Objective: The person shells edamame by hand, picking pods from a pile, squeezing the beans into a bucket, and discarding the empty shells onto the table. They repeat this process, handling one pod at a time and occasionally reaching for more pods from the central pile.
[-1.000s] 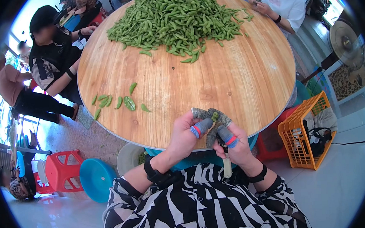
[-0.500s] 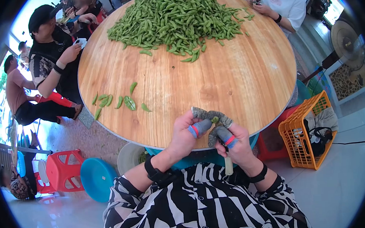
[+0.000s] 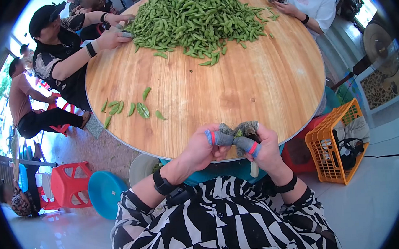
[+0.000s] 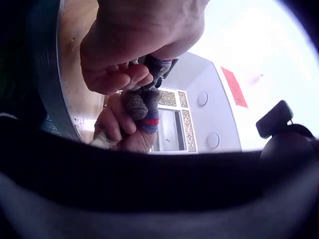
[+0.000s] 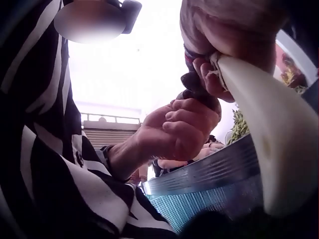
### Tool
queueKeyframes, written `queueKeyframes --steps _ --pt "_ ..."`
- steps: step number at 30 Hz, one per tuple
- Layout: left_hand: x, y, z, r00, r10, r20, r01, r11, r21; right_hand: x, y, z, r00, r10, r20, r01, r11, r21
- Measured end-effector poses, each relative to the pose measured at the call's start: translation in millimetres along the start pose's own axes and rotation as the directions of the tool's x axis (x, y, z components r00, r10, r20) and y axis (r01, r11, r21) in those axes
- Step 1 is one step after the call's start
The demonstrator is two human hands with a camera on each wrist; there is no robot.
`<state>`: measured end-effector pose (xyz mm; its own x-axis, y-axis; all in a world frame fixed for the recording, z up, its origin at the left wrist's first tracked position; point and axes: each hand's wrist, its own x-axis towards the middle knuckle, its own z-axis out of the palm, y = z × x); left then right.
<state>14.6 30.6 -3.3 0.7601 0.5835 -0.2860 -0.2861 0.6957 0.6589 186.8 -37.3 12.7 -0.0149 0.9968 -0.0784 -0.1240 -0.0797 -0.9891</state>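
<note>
At the near edge of the round wooden table [image 3: 193, 97], my two hands meet, with grey finger covers banded in red and blue. My left hand [image 3: 198, 147] pinches a small green pod [image 3: 239, 133], mostly hidden among the covered fingertips. Against it press the thumb and forefinger of my right hand [image 3: 269, 150]. That hand's lower fingers curl round a tool with a smooth, curved white handle [image 5: 279, 129]; the tool's working end is hidden. A large heap of green soybean pods [image 3: 193, 24] lies at the back of the table.
Several loose pods and a leaf [image 3: 143, 110] lie at the table's left. Below stand a whitish bucket [image 3: 138, 169], a blue basin [image 3: 105, 194], a red stool [image 3: 70, 185] and an orange crate [image 3: 322, 158]. Other people sit around the table, one reaching into the heap.
My hands have drawn closer together, fingertips now overlapping around the pod, and the white handle has shifted slightly up and right. The person at the left has leaned in and reached both hands to the heap.
</note>
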Motion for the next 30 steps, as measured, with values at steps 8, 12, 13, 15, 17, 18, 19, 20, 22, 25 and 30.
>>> queueKeyframes --steps 8,12,13,15,17,18,19,20,22,25,30 --pt "3 -9 -18 0.945 -0.231 0.231 0.29 0.919 -0.268 3 6 -10 0.99 0.043 0.138 -0.043 0.999 -0.006" --pt "2 -8 -18 0.946 -0.27 0.179 0.309 0.918 -0.248 5 4 -16 0.972 0.13 0.196 -0.134 0.991 0.006" --pt "2 -7 -19 0.946 -0.271 0.179 0.308 0.922 -0.235 6 4 -14 0.972 0.129 0.196 -0.133 0.991 0.006" --pt "-1 -1 -14 0.957 -0.261 0.124 0.277 0.95 -0.142 6 3 -8 0.989 -0.081 0.124 0.089 0.994 -0.062" --pt "-5 5 -10 0.968 -0.244 0.065 0.248 0.967 -0.052 5 2 -11 0.98 -0.12 0.161 0.144 0.979 -0.146" --pt "-6 8 -9 0.97 -0.239 0.037 0.239 0.971 -0.003 5 1 -12 0.966 -0.16 0.201 0.205 0.952 -0.229" --pt "-6 9 -9 0.972 -0.233 0.009 0.232 0.972 0.046 4 -3 -10 0.967 -0.158 0.201 0.203 0.952 -0.228" --pt "-6 9 -10 0.972 -0.234 0.009 0.234 0.971 0.044 3 -11 -7 0.968 -0.151 0.199 0.211 0.921 -0.329" --pt "-6 9 -13 0.962 -0.273 -0.015 0.273 0.957 0.096 6 -10 -8 0.969 -0.145 0.199 0.219 0.878 -0.425" --pt "-9 8 -10 0.966 -0.247 -0.08 0.257 0.955 0.152 9 7 -13 0.812 -0.44 0.384 0.584 0.622 -0.522" --pt "-12 9 -5 0.95 -0.289 -0.121 0.309 0.931 0.195 4 8 -13 0.872 -0.329 0.363 0.489 0.636 -0.597"
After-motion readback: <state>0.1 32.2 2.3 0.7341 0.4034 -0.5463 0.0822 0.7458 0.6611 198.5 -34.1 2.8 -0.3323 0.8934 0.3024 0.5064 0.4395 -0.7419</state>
